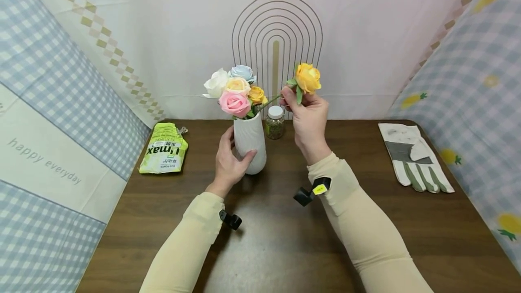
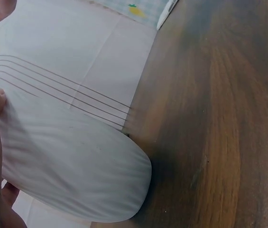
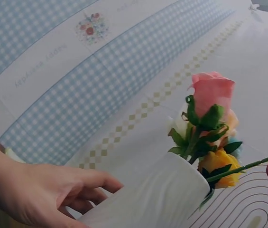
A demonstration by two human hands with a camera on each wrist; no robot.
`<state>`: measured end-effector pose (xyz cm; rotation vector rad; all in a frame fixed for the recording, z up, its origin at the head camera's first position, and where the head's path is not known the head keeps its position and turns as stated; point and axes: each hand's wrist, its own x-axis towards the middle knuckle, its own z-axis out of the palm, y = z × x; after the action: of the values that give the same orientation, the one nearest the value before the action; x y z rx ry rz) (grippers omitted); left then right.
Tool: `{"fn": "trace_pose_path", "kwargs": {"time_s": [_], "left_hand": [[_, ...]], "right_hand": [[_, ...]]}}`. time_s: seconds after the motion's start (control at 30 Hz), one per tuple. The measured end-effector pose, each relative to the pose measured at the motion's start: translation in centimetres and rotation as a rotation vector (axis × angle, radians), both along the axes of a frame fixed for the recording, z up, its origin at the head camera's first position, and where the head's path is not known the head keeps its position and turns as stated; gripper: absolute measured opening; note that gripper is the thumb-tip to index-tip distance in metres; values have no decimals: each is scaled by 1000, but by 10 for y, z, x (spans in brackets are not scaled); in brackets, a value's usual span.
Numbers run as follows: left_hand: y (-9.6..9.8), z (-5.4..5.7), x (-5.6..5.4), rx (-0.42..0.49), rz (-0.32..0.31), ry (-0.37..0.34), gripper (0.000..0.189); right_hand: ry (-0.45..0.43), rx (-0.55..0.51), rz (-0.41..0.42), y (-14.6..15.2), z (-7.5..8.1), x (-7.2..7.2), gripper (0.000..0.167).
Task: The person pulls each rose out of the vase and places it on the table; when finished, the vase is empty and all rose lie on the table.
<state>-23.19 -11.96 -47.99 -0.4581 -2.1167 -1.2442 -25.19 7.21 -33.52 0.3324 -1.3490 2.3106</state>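
Observation:
A white ribbed vase (image 1: pixel 251 141) stands on the table, tipped slightly, with my left hand (image 1: pixel 232 161) gripping its side. In its mouth sit a pink rose (image 1: pixel 235 104), a white rose (image 1: pixel 217 83), a pale blue rose (image 1: pixel 242 73), a cream rose (image 1: pixel 238 86) and a small yellow rose (image 1: pixel 257 95). To the right, my right hand (image 1: pixel 308 119) pinches the green stem of a larger yellow rose (image 1: pixel 308 78). That stem (image 3: pixel 247 166) slants down to the vase's rim in the right wrist view; its lower end is hidden.
Behind the vase is a small glass jar (image 1: pixel 274 123) with a white lid. A lime-green packet (image 1: pixel 164 148) lies at the table's left, and white-and-grey gloves (image 1: pixel 415 157) lie at the right. Fabric walls (image 1: pixel 183 35) close in the back and sides.

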Motion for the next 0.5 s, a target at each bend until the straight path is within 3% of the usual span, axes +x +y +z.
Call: {"fn": "trace_pose_path", "kwargs": {"time_s": [0.5], "left_hand": [[-1,2,1,-19,-1,-10,84]], "right_hand": [[-120,-214,-43,40,0,-5,23]]}}
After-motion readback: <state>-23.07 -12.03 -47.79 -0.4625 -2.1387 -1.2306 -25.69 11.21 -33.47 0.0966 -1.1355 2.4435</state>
